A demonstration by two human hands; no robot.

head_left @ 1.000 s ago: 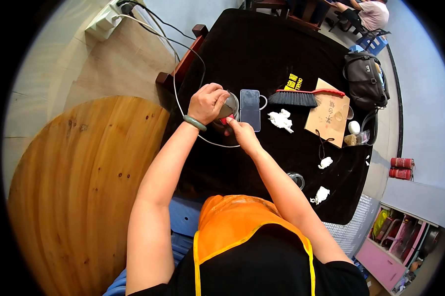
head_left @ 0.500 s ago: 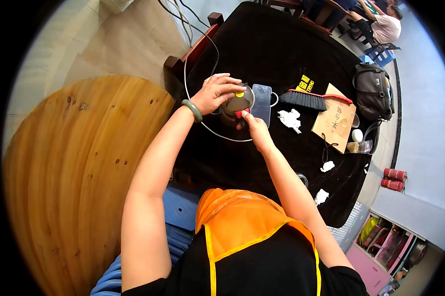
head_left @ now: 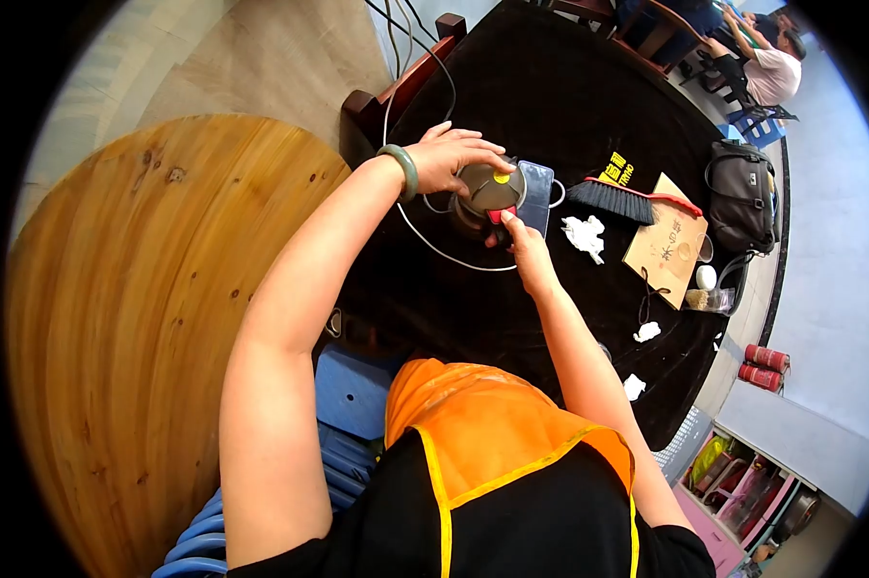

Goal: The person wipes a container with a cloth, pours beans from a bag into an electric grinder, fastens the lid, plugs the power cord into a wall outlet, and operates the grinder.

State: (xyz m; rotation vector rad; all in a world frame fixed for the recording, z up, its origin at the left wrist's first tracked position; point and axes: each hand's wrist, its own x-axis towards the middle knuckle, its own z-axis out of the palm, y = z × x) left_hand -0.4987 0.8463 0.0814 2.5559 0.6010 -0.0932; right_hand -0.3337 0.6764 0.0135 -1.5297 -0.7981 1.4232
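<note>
A round, dark container with a greyish top stands on the black-covered table, bearing a yellow spot and a red part. My left hand, a green bangle at its wrist, curves over the container's upper left side, fingers spread against its rim. The red part is gripped at the lower edge by my right hand, thumb on top and fingers partly hidden beneath. Just right of the container lies a phone, partly covered by it, with a white cable loop.
Right of the phone are a crumpled tissue, a red-handled brush, a paper bag and a dark handbag. A round wooden table stands at left. A seated person is at the far upper right.
The view has shifted, so the table's things sit further right. My left hand's fingers went from pinched together over the container to spread on its rim. My right hand stays at the red part.
</note>
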